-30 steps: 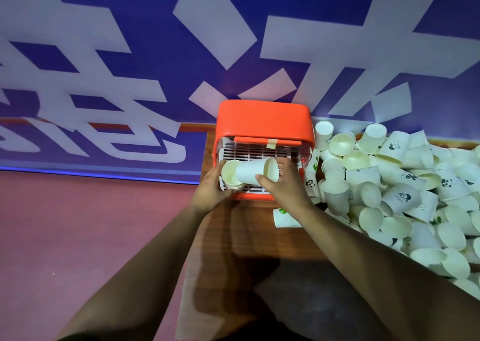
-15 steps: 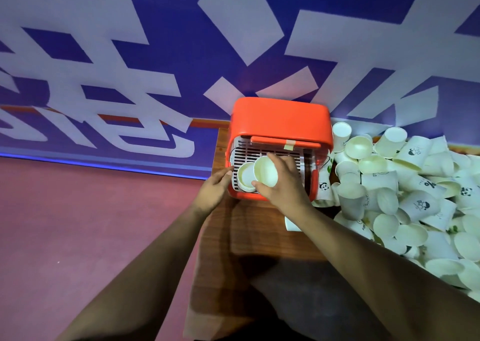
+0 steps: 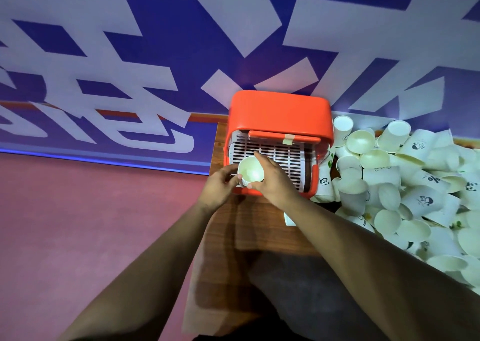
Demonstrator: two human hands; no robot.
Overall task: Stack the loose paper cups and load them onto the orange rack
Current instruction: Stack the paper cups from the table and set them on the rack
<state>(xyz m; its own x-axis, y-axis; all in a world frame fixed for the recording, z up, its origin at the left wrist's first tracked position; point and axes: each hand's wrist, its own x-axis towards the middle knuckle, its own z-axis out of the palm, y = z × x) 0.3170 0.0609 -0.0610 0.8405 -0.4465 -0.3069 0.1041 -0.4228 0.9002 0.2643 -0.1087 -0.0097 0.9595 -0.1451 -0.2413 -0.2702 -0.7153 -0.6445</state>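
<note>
Head view, the only one.

- Orange rack (image 3: 280,112) stands at the far end of the wooden table (image 3: 259,233), open front toward the person, white slotted tray (image 3: 280,156) inside.
- A paper cup (image 3: 250,170) sits at the tray's near-left corner, mouth up toward the camera. Its long axis therefore runs roughly along the line of sight, tilted slightly to the person. Whether further cups are nested under it cannot be told.
- Left hand (image 3: 220,184): fingers curled, tips against the cup's left wall.
- Right hand (image 3: 274,181): thumb at the near rim, forefinger stretched past the far rim onto the slats, so the cup lies clamped between them.
- Loose cups (image 3: 389,184) are heaped on the table right of the rack, nearer the right hand.

Judgement: the cup is being seated in the rack. The next fetch falls to the right hand, which must cross the rack's front corner to reach the heap.
</note>
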